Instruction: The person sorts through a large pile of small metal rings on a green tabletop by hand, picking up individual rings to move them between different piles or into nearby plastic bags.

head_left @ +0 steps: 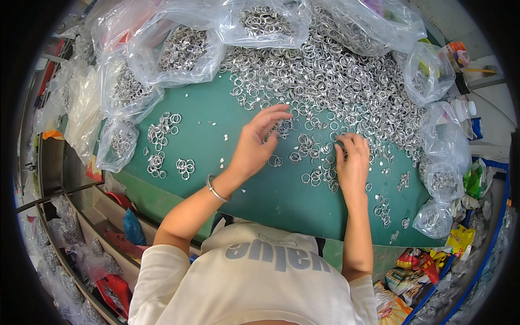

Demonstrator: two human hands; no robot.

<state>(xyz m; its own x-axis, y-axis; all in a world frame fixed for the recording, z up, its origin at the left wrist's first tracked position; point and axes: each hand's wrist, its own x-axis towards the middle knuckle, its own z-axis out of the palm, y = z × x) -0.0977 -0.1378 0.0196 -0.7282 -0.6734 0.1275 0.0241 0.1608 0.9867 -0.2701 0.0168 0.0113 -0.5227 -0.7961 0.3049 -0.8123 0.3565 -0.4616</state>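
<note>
A wide heap of silver metal rings (330,76) covers the far middle and right of the green tabletop (206,130). My left hand (259,138) hovers over a small group of rings, its fingers stretched and the thumb held apart. A metal bangle circles that wrist. At the heap's near edge my right hand (353,162) is bent, thumb and fingertips drawn close beside a ring. Whether anything is pinched there is too small to see. Loose rings (310,146) lie between the two hands, with more just left of the right hand.
Small ring piles (185,168) lie at the left, others (382,211) at the right. Open plastic bags of metal parts (184,51) line the table's far and side edges. A white-capped plastic bottle (460,110) stands at the right. Partitioned bins (97,216) sit lower left.
</note>
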